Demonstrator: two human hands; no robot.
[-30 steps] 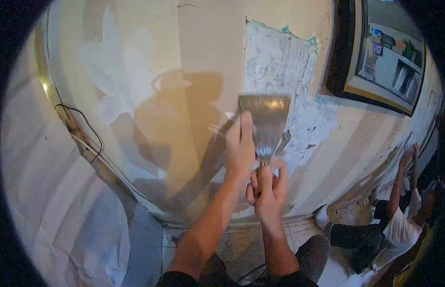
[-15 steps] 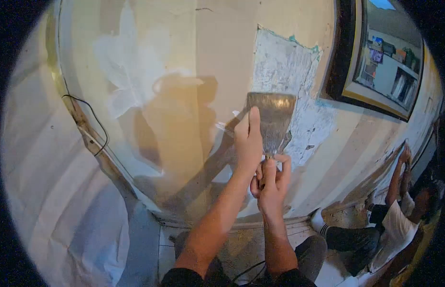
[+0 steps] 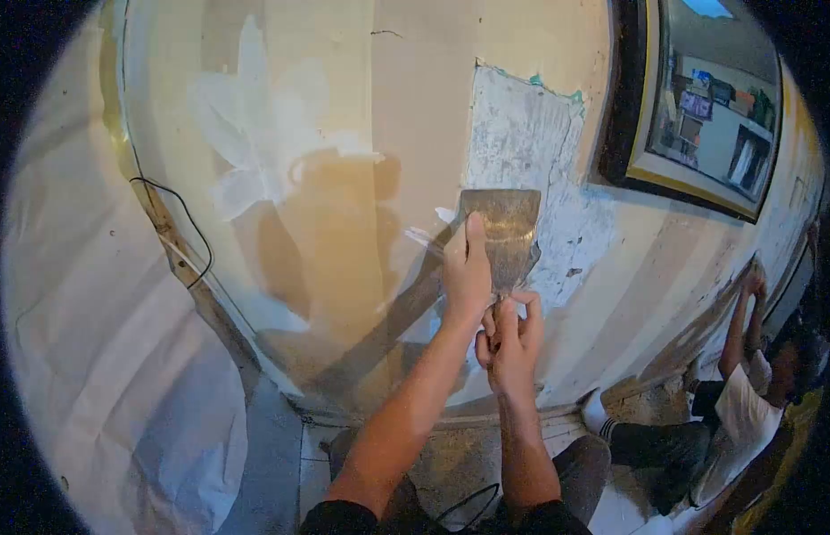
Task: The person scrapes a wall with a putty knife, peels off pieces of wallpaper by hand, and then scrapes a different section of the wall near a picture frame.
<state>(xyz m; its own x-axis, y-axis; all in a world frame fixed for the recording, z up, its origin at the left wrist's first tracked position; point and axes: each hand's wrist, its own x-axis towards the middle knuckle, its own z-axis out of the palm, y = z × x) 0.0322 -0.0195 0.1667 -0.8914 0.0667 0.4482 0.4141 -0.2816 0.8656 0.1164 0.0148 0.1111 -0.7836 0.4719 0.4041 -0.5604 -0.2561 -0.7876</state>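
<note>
A wide metal scraper [image 3: 504, 234] is held with its blade up, in front of a stripped whitish patch [image 3: 522, 120] on the striped wall [image 3: 424, 107]. My left hand [image 3: 468, 272] grips the blade's left side, its thumb lying along the metal. Below it, my right hand [image 3: 513, 343] is closed around the scraper's handle, most of which its fingers hide. The blade's top edge lies over the lower part of the bare patch; whether it touches the wall is hard to tell.
A framed mirror [image 3: 618, 98] hangs at the upper right. Pale sheeting [image 3: 103, 357] covers the left side, beside a black cable [image 3: 185, 214]. A co-worker [image 3: 740, 419] sits at the lower right, hands raised to the wall. Black cord lies between my legs.
The scraper and both hands have moved slightly down in view. The wall and mirror have shifted a little as the view moved. Both holds look the same.
</note>
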